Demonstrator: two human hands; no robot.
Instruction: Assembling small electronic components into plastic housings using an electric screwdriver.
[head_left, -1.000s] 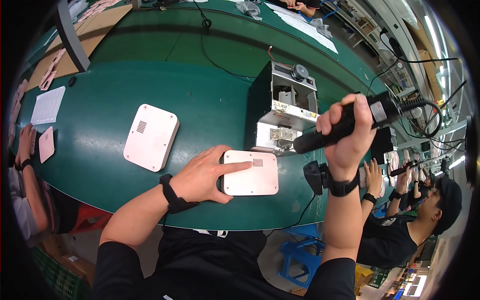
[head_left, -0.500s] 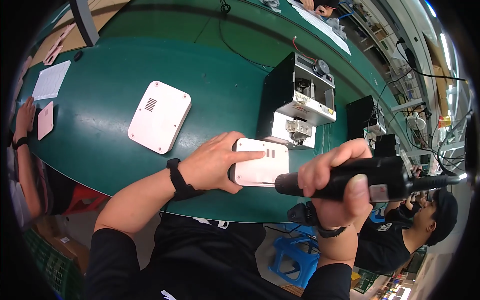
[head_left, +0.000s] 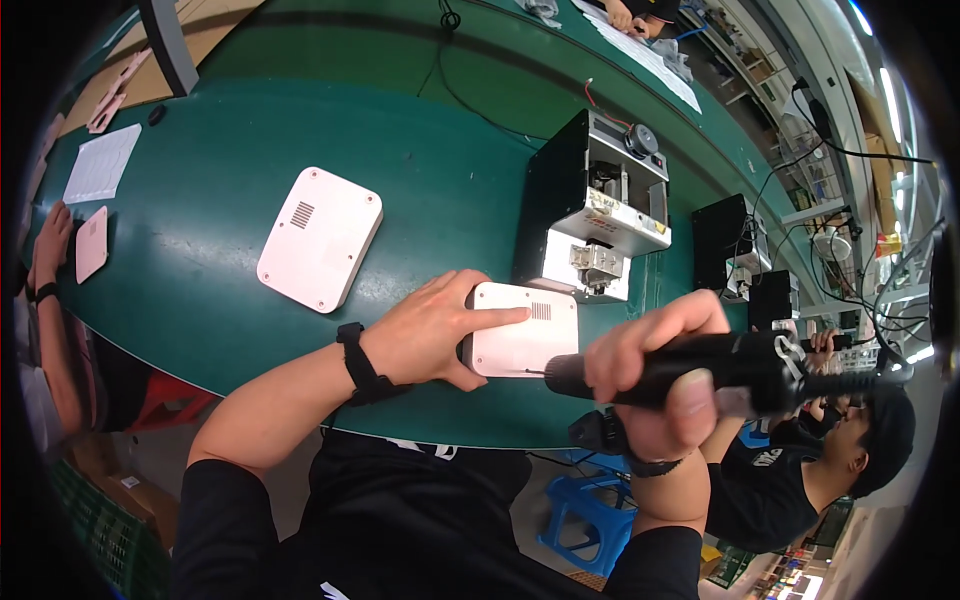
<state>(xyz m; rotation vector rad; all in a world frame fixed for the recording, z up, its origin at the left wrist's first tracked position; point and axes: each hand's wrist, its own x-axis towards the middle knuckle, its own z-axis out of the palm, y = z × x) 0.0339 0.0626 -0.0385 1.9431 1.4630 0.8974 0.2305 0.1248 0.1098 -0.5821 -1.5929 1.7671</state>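
A white plastic housing [head_left: 510,345] with a slotted vent and screw holes lies on the green table in front of me. My left hand [head_left: 430,325] grips it from its left side, index finger stretched over the top face near the vent. My right hand [head_left: 660,375] is wrapped round a black electric screwdriver [head_left: 730,365], held almost level. The thin bit points left and its tip is at the housing's near edge; whether it sits in a screw hole I cannot tell. A second white housing [head_left: 320,240] lies to the left, beyond my left forearm.
A black and silver bench machine [head_left: 595,215] stands just behind the housing, with similar black units [head_left: 730,240] farther right. At the far left a co-worker's hand [head_left: 52,240] is beside another white housing [head_left: 92,245] and paper sheets [head_left: 103,162]. A person [head_left: 800,470] sits at the right.
My right hand and the screwdriver have shifted slightly left, and the tool's rear end has turned a little. My left hand keeps its grip. A co-worker's raised hand now shows at the right.
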